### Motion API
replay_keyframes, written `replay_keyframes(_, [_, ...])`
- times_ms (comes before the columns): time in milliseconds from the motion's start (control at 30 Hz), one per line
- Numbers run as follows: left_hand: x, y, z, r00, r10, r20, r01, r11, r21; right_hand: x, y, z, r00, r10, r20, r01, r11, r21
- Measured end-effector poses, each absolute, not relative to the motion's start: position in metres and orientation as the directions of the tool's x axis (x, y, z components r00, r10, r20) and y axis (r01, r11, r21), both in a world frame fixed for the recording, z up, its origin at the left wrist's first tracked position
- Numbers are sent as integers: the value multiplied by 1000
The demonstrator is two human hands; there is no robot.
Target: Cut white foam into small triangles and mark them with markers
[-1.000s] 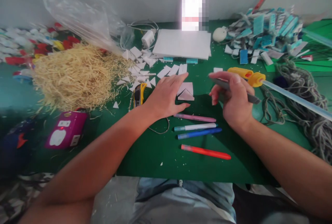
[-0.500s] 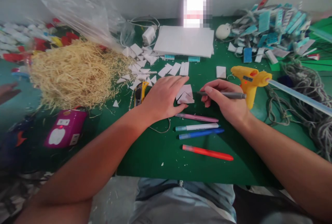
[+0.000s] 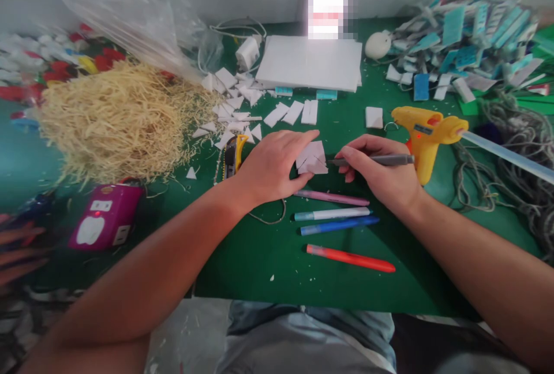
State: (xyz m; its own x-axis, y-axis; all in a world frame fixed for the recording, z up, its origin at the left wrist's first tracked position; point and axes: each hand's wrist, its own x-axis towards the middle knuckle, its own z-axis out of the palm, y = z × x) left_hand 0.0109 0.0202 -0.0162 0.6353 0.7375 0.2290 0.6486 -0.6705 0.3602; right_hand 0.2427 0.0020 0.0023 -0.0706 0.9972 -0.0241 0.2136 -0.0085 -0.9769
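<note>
My left hand (image 3: 279,165) rests on the table with fingers stretched out and thumb apart. Between its index finger and thumb lies a small white square piece (image 3: 310,150) with a triangular piece over its lower part; the palm hides some of the left edge. My right hand (image 3: 374,167) is closed around a grey pen (image 3: 392,160), whose tip meets the right edge of those pieces. Below lie a pink marker (image 3: 333,197), a white marker (image 3: 335,214), a blue marker (image 3: 340,225) and a red marker (image 3: 351,258).
A yellow glue gun (image 3: 426,143) stands right of my right hand. A yellow-and-black cutter (image 3: 232,157) lies beside my left wrist. White scraps (image 3: 234,108), straw (image 3: 116,126) and a purple power box (image 3: 106,216) are leftward. Another person's blurred hand (image 3: 19,250) shows at the left edge.
My right hand has moved left and down, bringing the pen tip to the white pieces. The triangular piece now sits closer over the square one. Another person's hand has appeared at the left.
</note>
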Motion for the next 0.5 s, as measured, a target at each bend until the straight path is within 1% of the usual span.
replay_keyframes(133, [12, 19, -16, 626, 748, 221, 656, -658, 371, 243, 1, 2, -58, 998, -27, 222, -14, -975])
replay_keyframes(300, [12, 17, -16, 609, 752, 252, 661, -657, 362, 243, 1, 1, -71, 997, -22, 227, -5, -974])
replay_keyframes(500, [13, 18, -19, 605, 757, 247, 652, -649, 392, 241, 1, 1, -61, 998, -36, 241, -20, -970])
